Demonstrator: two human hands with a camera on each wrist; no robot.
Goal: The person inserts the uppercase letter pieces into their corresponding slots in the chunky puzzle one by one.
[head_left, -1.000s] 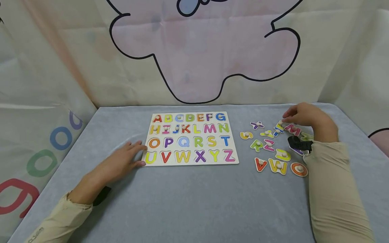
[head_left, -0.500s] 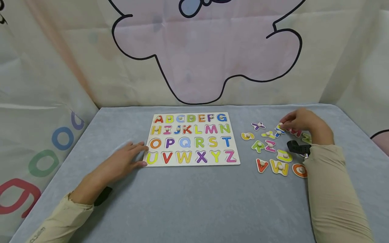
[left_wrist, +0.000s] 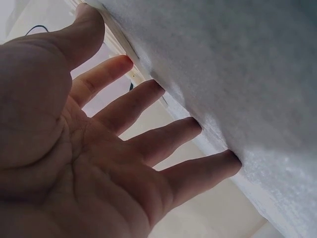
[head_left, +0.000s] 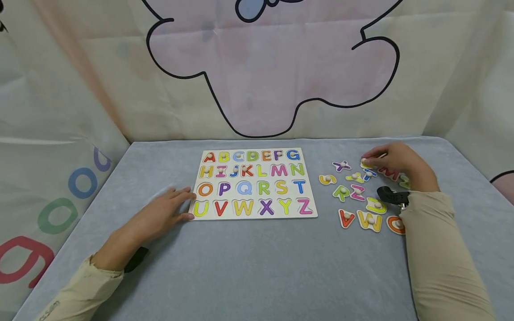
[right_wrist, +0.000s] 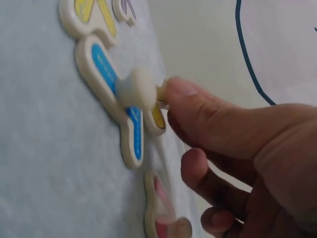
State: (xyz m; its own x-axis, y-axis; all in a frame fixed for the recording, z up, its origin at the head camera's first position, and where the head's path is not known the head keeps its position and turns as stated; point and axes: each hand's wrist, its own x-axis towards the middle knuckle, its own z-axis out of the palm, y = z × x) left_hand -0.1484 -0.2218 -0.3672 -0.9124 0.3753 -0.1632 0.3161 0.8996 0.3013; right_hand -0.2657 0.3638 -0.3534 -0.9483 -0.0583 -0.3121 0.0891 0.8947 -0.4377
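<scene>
head view shows a grey felt-covered table (head_left: 257, 267) carrying a white wooden alphabet puzzle board (head_left: 253, 183), whose lower left corner the left hand (head_left: 160, 214) touches with straight, spread fingers, holding nothing. well to the right, among loose letters, the right hand (head_left: 395, 161) pinches the peg of a small yellow wooden letter piece (head_left: 366, 164), just beside the blue wooden letter piece (right_wrist: 119, 99) lying flat on the felt.
</scene>
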